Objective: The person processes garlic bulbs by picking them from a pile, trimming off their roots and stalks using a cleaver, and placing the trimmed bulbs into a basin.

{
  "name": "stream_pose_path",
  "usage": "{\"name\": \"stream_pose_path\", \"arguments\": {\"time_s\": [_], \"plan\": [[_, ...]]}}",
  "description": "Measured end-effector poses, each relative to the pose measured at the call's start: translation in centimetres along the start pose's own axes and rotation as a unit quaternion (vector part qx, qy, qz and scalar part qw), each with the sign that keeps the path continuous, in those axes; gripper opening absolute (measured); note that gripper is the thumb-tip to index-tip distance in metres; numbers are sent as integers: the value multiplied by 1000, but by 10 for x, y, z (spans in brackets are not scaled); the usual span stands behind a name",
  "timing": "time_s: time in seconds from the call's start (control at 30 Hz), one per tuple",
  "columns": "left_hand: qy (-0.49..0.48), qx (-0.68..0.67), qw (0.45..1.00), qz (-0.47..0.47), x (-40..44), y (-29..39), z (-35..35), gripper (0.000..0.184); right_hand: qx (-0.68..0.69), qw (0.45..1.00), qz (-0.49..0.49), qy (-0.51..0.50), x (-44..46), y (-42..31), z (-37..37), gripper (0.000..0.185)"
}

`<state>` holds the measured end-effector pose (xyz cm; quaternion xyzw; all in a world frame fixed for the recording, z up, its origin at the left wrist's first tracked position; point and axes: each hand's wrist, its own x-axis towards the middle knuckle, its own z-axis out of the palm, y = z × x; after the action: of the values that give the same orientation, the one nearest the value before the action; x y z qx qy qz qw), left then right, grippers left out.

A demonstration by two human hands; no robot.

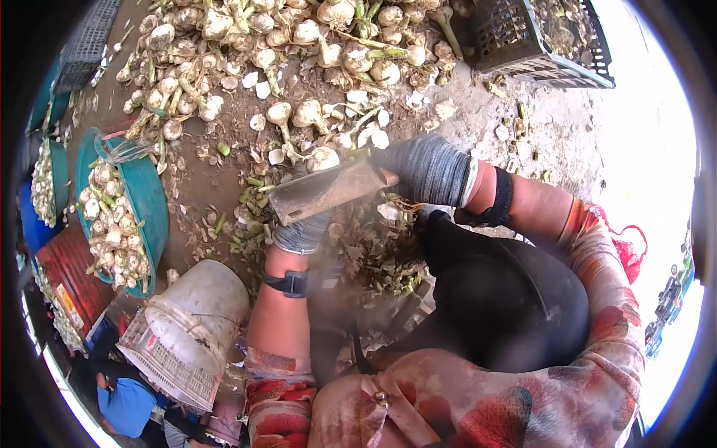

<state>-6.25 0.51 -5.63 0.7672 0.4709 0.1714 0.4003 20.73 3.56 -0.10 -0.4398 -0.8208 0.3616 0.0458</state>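
Observation:
My right hand [420, 170], in a grey knit glove, grips the wooden handle of a broad-bladed cleaver [328, 190]. The blade points left and lies across the view of my left hand [302, 231], also gloved. Only the back of that glove shows; the blade hides its fingers. A garlic bulb [323, 158] shows just past the blade's far edge, with a green stem piece to its right. Whether my left hand touches this bulb, I cannot tell. Cut green stems [254, 216] and dry skins lie beneath and around both hands.
A large garlic heap [299, 37] spreads across the ground ahead. At left stands a teal tub [153, 198] of trimmed bulbs, near a white bucket [205, 299]. A black plastic crate [515, 45] sits at far right. Another person in blue [125, 407] is at lower left.

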Motion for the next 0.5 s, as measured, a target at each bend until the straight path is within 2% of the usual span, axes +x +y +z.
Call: {"name": "stream_pose_path", "arguments": {"time_s": [0.13,0.17,0.23,0.27,0.3,0.33,0.4,0.43,0.47,0.5], "plan": [[53,-109,985,-125,8,33,3,32,-2,1000,5,-13,0,-1,7,21],[66,-398,903,-147,7,27,11,32,-2,1000,6,-14,-1,2,9,21],[73,-652,739,-156,11,30,10,33,-6,1000,15,-13,-2,10,15,21],[28,-357,928,-102,12,31,5,36,-6,1000,15,-12,-3,20,24,21],[-1,-189,979,-71,16,41,0,37,-38,999,28,-11,-4,33,35,23],[-19,-16,999,-34,21,53,-6,39,-70,997,41,-11,0,37,33,25],[69,-220,956,-179,25,88,-7,45,0,957,267,-110,10,54,6,25],[45,-204,958,-196,24,92,-13,50,12,950,286,-126,2,71,4,31],[59,-201,958,-196,27,85,-13,50,-30,962,268,-45,-12,83,19,36],[82,-208,956,-190,26,77,-8,52,87,971,222,12,-12,70,15,31]]}}
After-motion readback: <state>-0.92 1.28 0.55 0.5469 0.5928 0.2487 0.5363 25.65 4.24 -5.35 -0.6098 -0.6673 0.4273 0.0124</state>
